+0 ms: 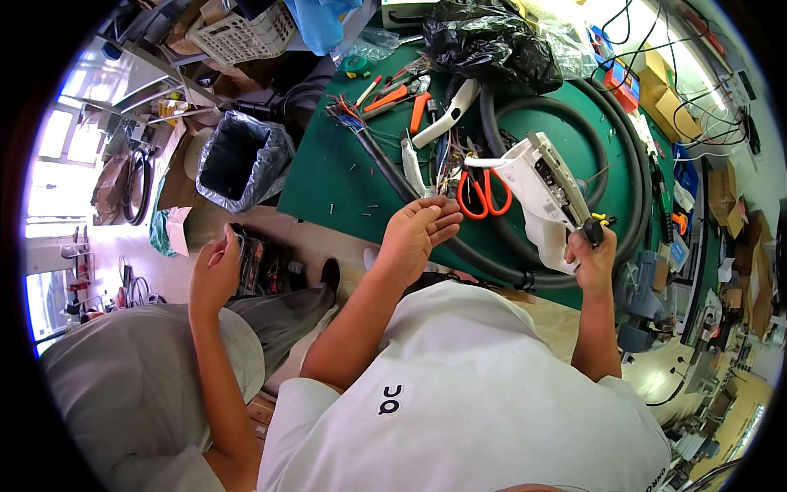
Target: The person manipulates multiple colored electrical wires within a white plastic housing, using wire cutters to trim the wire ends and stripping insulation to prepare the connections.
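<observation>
A cluttered workshop surrounds a green-topped workbench (316, 180), with a lined bin (238, 168) off to the left and a black plastic bag (492, 45) at the far side. Thick black cable (379, 156) runs across the surface and coils on the right, its near end splayed into thin coloured wires. The task's thing, a white housing (525, 174) with an open side showing parts inside, is tilted over the bench's near right area, above the coil. The right hand (594, 256) is closed around its lower end, by a black end piece (592, 230). The left hand (416, 234) is apart from it, fingers loosely extended and seemingly empty, near red-handled scissors (484, 197). At far left, a co-worker's hand (215, 264) is raised away from the bench. For steady handling, I would bring the free hand under the upper end, so that 2 hands share the load, and tilt the open side upward so nothing loose slips out. The scissors lie close enough to snag, so sliding them aside seems wise, as does gathering the small screws (367, 214) scattered on the green top.
</observation>
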